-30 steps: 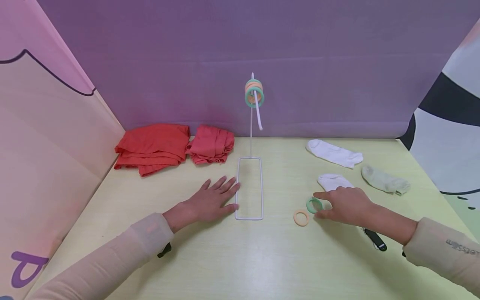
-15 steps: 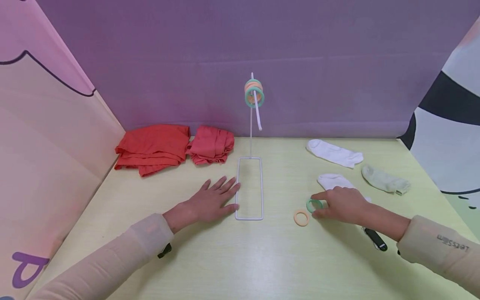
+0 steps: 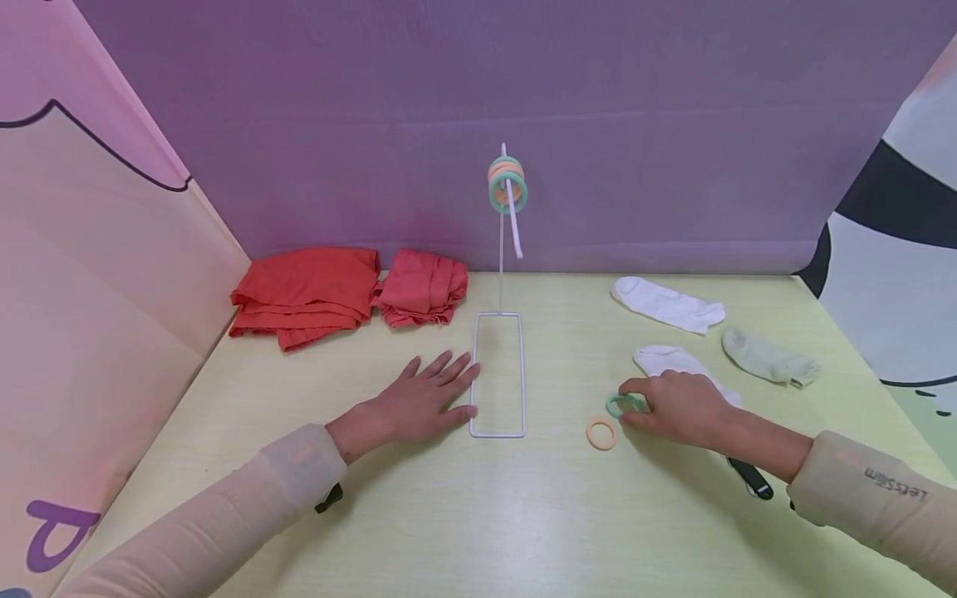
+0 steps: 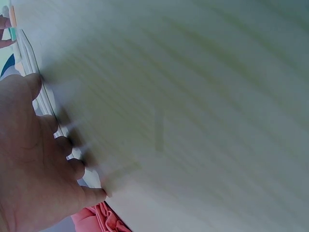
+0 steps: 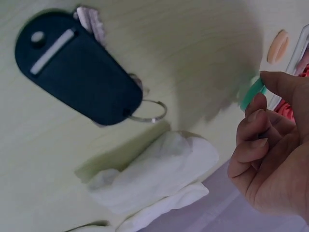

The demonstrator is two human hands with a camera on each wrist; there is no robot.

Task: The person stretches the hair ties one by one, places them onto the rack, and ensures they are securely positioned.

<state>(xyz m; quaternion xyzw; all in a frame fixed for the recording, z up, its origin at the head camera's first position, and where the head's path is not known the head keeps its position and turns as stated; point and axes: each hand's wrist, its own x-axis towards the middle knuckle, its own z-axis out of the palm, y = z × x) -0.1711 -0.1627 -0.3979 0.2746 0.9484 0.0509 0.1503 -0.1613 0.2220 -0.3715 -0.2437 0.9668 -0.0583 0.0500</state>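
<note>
My right hand pinches a green ring between thumb and index finger, close over the table; the right wrist view shows the ring at the fingertips, with the other fingers curled. Just left of it lies a peach ring. My left hand lies with spread fingers on the table, its fingertips and thumb at the left rail of a white wire stand's base. High on the stand's arm, several green and peach rings hang together.
Two folded red cloths lie at the back left. To the right are white socks and a greyish sock. A dark key tag with keys lies under the right forearm. A purple backdrop stands behind.
My right hand has shifted slightly left, and the green ring in its fingers has tipped from facing the camera to a flatter, more edge-on angle. The left hand has stayed still.
</note>
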